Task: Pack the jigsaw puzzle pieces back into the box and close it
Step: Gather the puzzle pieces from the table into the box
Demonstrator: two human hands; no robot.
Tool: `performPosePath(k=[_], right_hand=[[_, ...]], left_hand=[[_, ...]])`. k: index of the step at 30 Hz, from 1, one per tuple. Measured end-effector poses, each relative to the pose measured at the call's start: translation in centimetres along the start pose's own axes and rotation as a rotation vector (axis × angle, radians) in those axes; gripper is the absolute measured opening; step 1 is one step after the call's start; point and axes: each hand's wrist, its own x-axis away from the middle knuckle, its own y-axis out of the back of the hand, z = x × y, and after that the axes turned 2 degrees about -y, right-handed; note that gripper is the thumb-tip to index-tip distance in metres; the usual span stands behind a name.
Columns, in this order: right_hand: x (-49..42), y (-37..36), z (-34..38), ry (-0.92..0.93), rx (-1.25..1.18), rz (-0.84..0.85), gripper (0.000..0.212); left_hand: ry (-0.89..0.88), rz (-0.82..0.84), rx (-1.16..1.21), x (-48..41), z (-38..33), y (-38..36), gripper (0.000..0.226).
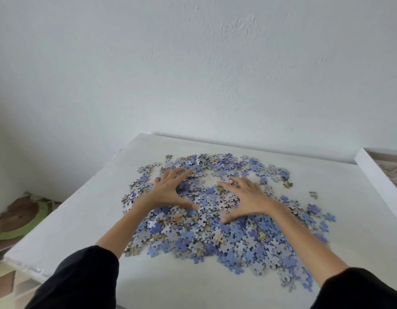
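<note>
Both hands lie spread on a loose heap of jigsaw puzzle pieces [215, 221]. The left hand [170, 190] and the right hand [245, 198] rest palm-down side by side, fingers splayed and grasping nothing, thumbs pointing toward each other. Blue, patterned-white and tan pieces surround them on every side, reaching beyond the fingertips toward the wall [193, 63] and spilling back past the wrists along the right forearm. A small bare patch of the white table [86, 219] shows between the two sets of fingertips. A few stray pieces [313, 194] sit apart, to the right of the right hand. Well to the right of that hand stands the box [371, 172], seen only as a white rim and a sliver of its inside. The frame cuts off the rest, and what lies in it is too blurred to tell. Both forearms end in black sleeves [81, 279] near the bottom edge. Down to the left of the left hand, beyond the table's edge, a green and brown object [21, 217] lies on the floor, its nature unclear. Pieces beneath the palms are hidden.
</note>
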Motion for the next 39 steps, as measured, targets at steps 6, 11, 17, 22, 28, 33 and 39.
performPosePath(k=[6, 11, 17, 22, 28, 33, 39], right_hand=[[0.4, -0.6, -0.1, 0.061, -0.028, -0.173, 0.110], [0.2, -1.2, -0.4, 0.136, -0.172, -0.299, 0.076], [0.5, -0.9, 0.0, 0.162, -0.365, -0.479, 0.040], [0.7, -0.2, -1.8, 0.098, -0.625, -0.484, 0.036], [2.4, 2.9, -3.7, 0.139, -0.712, -0.600, 0.037], [4.7, 5.3, -5.4, 0.183, -0.706, -0.700, 0.028], [7.9, 7.5, -9.0, 0.177, -0.677, -0.783, 0.026]], left_hand=[[-0.146, -0.067, 0.042, -0.2, -0.2, -0.2, 0.099], [-0.193, -0.177, 0.276, -0.4, -1.0, -0.4, 0.056], [-0.179, -0.260, 0.431, -1.1, -1.7, -0.2, 0.029], [-0.232, -0.240, 0.515, -1.3, -3.9, 0.8, 0.016], [-0.369, -0.224, 0.542, -2.1, -7.6, 1.8, 0.017], [-0.455, -0.208, 0.542, -3.6, -11.6, 1.9, 0.014], [-0.573, -0.168, 0.583, -5.5, -17.4, 1.5, 0.014]])
